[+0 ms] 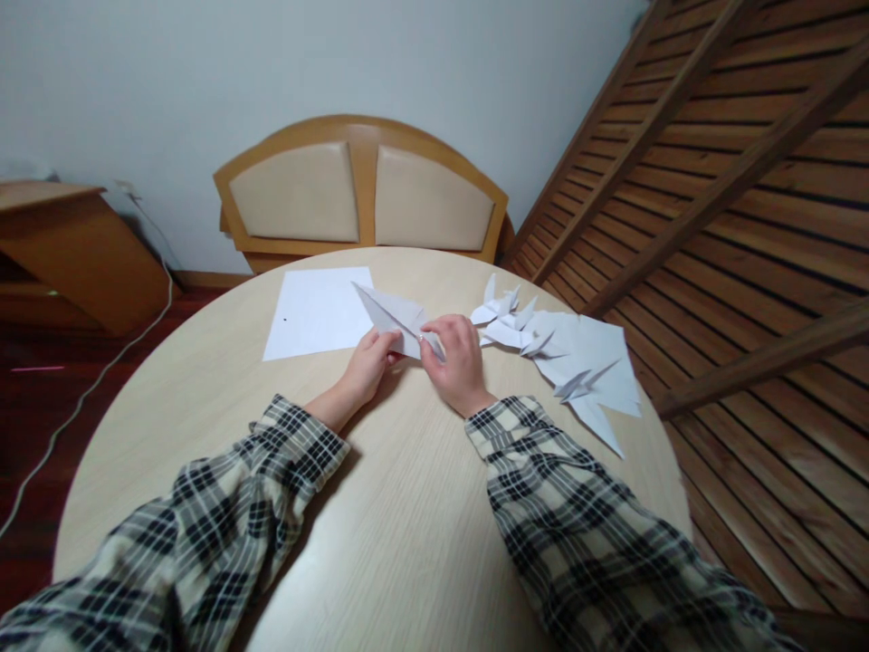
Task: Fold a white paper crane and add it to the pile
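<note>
A half-folded white paper shape (394,313) lies on the round light-wood table (407,507), its point aimed toward the far left. My left hand (367,367) pinches its near edge with curled fingers. My right hand (456,360) presses on its right end, fingers bent over the paper. Both sleeves are black-and-white plaid.
A flat white sheet (313,311) lies left of the hands. Several folded white paper cranes and sheets (570,358) are piled to the right near the table edge. A wooden chair (361,192) stands behind the table. A wooden slatted wall (747,226) rises on the right; a cable (88,385) runs over the floor on the left.
</note>
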The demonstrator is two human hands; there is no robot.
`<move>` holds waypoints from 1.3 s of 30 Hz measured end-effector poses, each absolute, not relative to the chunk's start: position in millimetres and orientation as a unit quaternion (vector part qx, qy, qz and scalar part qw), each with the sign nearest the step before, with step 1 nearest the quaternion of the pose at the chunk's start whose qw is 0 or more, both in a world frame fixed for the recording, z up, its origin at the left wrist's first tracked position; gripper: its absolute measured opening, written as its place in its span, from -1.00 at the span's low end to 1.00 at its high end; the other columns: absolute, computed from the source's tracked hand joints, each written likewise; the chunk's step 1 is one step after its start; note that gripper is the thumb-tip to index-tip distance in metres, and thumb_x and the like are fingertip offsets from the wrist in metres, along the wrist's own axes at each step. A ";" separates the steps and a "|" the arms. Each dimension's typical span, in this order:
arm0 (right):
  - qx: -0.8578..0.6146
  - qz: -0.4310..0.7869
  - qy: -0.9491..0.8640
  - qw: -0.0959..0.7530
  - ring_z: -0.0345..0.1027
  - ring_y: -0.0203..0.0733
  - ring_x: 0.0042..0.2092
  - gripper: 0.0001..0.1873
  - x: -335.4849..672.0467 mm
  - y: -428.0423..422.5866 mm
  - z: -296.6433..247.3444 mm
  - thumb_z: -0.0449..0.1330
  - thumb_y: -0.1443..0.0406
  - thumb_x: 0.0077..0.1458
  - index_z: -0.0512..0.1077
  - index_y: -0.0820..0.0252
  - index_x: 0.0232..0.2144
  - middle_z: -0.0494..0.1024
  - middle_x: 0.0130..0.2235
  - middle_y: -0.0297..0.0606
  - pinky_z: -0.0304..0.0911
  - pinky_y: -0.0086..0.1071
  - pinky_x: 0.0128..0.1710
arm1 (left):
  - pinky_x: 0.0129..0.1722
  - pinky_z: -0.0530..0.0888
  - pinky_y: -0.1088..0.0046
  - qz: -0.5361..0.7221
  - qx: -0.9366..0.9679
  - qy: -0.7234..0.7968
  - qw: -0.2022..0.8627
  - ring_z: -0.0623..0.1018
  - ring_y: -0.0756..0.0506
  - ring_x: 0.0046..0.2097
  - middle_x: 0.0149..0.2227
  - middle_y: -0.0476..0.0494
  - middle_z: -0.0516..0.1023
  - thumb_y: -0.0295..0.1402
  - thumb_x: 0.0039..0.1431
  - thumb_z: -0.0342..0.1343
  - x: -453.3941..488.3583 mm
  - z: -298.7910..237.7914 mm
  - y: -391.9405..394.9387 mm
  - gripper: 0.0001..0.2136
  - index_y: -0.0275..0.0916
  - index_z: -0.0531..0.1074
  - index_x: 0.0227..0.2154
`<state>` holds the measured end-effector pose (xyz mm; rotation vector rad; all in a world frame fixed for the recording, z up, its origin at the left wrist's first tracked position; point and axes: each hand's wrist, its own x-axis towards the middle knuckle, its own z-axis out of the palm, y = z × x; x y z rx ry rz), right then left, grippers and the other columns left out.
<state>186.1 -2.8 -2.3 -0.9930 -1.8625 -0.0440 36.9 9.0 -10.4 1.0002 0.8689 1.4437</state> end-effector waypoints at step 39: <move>-0.412 0.036 -0.809 0.417 0.36 -0.17 -0.24 -0.77 181.9 -7.2 -3.5 0.16 0.12 0.17 0.46 0.13 -0.39 0.53 -0.36 -0.25 0.24 -0.25 -0.17 | -0.42 0.41 0.54 0.679 0.231 0.318 0.620 0.48 0.01 -0.44 -0.43 -0.10 0.56 -0.49 0.08 0.12 34.1 -7.1 17.7 -0.95 -0.37 0.45 -0.38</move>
